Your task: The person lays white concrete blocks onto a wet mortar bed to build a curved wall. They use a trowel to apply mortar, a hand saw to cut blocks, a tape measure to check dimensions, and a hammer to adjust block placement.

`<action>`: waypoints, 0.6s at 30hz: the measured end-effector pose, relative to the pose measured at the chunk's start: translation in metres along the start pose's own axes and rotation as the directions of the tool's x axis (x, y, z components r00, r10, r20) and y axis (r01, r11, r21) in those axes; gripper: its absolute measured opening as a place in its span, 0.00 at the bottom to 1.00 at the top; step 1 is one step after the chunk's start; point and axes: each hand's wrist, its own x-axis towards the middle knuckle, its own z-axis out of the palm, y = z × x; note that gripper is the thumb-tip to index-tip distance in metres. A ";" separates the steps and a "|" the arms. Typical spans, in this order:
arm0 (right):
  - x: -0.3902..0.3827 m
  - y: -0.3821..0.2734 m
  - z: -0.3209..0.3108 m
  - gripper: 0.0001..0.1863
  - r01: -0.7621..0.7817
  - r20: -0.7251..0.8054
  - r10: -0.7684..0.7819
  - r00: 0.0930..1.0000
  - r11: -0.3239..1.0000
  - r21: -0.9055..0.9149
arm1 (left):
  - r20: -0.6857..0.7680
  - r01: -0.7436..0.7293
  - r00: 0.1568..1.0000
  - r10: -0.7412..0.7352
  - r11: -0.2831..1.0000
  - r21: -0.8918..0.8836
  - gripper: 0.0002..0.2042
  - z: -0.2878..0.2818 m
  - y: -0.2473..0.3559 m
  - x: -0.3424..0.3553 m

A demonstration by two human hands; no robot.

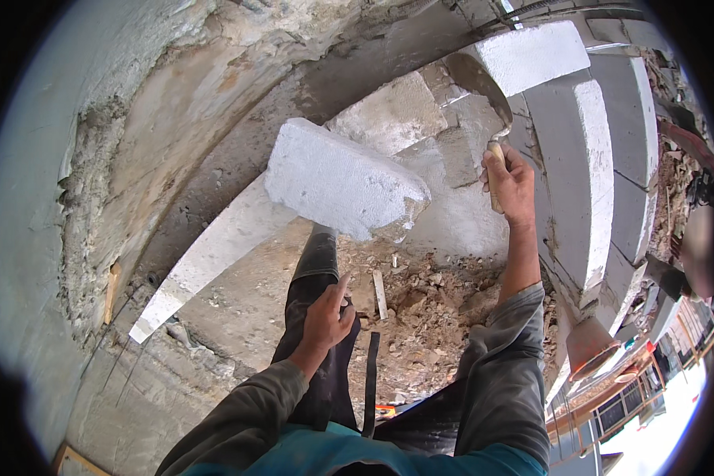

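In my right hand (512, 186), the fingers are wrapped round the wooden handle of a trowel (495, 165). The trowel's curved metal blade reaches away, over the top of the low block wall beside a white block (533, 57). My left hand (325, 321) is in front of my leg and holds nothing; one finger points up and the others are partly bent. Beyond it a large white block (341, 178) with a chipped right corner lies across the end of a long, pale block row (214, 252).
Rubble and broken bits (428, 333) cover the ground by my legs. A grey block wall (567, 174) curves along the right, with a reddish bucket (589, 347) near its lower end. Rough, partly plastered wall (190, 103) rises at the left.
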 end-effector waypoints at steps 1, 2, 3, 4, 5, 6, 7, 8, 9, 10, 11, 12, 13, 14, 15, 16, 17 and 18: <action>-0.008 -0.007 -0.007 0.12 -0.005 0.013 0.005 1.000 1.000 0.016 | 0.003 -0.002 1.000 0.002 1.000 0.004 0.33 0.001 0.000 0.000; -0.020 -0.016 -0.008 0.13 0.008 -0.017 -0.007 1.000 1.000 0.025 | -0.025 -0.034 0.999 0.035 0.999 0.012 0.33 0.004 -0.002 -0.002; -0.031 -0.022 -0.006 0.13 0.016 -0.048 -0.014 0.999 0.999 0.035 | -0.050 -0.062 0.997 0.063 0.998 0.022 0.33 0.007 -0.007 -0.001; -0.041 -0.027 -0.003 0.13 0.024 -0.076 -0.020 0.997 0.999 0.044 | -0.075 -0.088 0.993 0.090 0.996 0.033 0.33 0.008 -0.010 -0.002; -0.052 -0.023 -0.003 0.15 0.061 -0.079 -0.060 0.995 0.998 0.017 | -0.063 -0.074 0.995 0.076 0.997 0.032 0.33 0.008 -0.009 -0.002; -0.051 -0.021 0.001 0.16 0.050 -0.059 -0.050 0.997 0.999 0.008 | -0.052 -0.058 0.997 0.060 0.998 0.031 0.33 0.008 -0.007 -0.002; -0.049 -0.019 0.007 0.16 0.039 -0.036 -0.039 0.999 0.999 -0.001 | -0.042 -0.041 0.998 0.042 0.999 0.031 0.32 0.008 -0.006 -0.002; -0.048 -0.017 0.014 0.17 0.025 -0.011 -0.025 1.000 1.000 -0.012 | -0.051 -0.051 0.997 0.054 0.997 0.049 0.32 0.008 -0.007 -0.005; -0.035 -0.012 0.018 0.17 0.060 0.003 -0.060 0.998 0.990 -0.130 | -0.048 -0.078 0.996 0.082 0.995 0.065 0.32 0.010 -0.008 -0.002; -0.017 -0.008 0.017 0.17 0.048 -0.002 -0.048 0.999 0.991 -0.125 | -0.045 -0.105 0.993 0.109 0.991 0.080 0.33 0.012 -0.007 0.000; 0.004 -0.003 0.019 0.17 0.037 0.002 -0.037 0.999 0.993 -0.112 | -0.032 -0.091 0.995 0.093 0.993 0.071 0.33 0.011 -0.003 0.002; 0.011 -0.002 0.023 0.17 0.022 0.011 -0.021 1.000 0.995 -0.100 | -0.018 -0.069 0.997 0.071 0.996 0.061 0.33 0.008 -0.002 0.001; 0.008 0.000 0.020 0.17 0.051 -0.002 -0.051 0.999 0.995 -0.085 | -0.003 -0.049 0.999 0.049 0.998 0.051 0.33 0.006 -0.001 0.000; 0.006 -0.008 0.018 0.17 0.084 -0.008 -0.084 0.996 0.994 -0.066 | -0.009 -0.041 0.999 0.041 0.998 0.043 0.33 0.004 -0.003 -0.002; 0.004 -0.014 0.018 0.16 0.119 -0.012 -0.120 0.993 0.992 -0.047 | -0.019 -0.032 0.999 0.032 0.999 0.036 0.33 0.005 -0.004 -0.003; -0.003 -0.018 0.024 0.16 0.150 -0.052 -0.149 0.987 0.989 0.011 | -0.029 -0.023 0.999 0.024 0.999 0.029 0.32 0.004 -0.005 -0.003; -0.016 -0.021 0.027 0.15 0.177 -0.095 -0.171 0.981 0.983 0.056 | -0.023 -0.025 0.999 0.026 0.999 0.041 0.32 0.006 -0.005 -0.004; -0.024 -0.023 0.028 0.14 0.205 -0.139 -0.190 0.972 0.974 0.101 | -0.017 -0.026 0.999 0.027 0.998 0.054 0.32 0.007 -0.006 -0.004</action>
